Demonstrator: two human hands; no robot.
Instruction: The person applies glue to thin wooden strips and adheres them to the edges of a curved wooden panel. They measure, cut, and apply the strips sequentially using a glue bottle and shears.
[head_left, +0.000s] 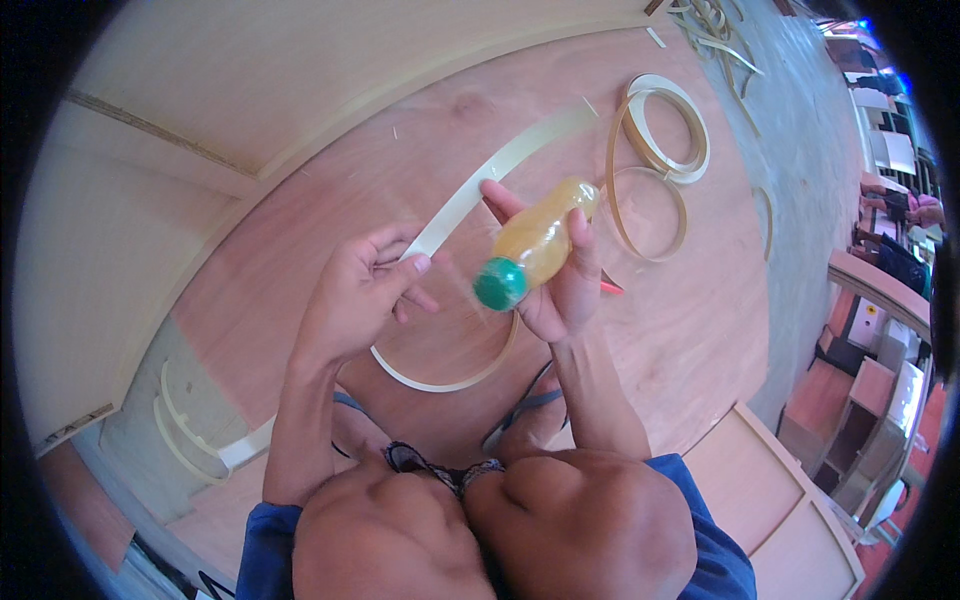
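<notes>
My left hand (368,285) pinches a pale edge-banding strip (460,205) between thumb and fingers. From there the strip stretches away to the upper right, and another length of it curves below my hands. In my right hand (572,280) is a bottle of yellowish contents (545,228), tilted with its green cap (500,284) toward me. The fingers of that hand wrap round the bottle's side, and one fingertip lies close to the strip. Something red (611,286), partly hidden behind my right hand, lies on the board; its kind is unclear.
A coil of edge banding (697,140) rests on the pinkish plywood board (690,330). Along the left stands a large pale wooden panel (220,90). Loose strip offcuts (715,35) are heaped at the upper right. Cabinet pieces (865,390) and people are at the far right.
</notes>
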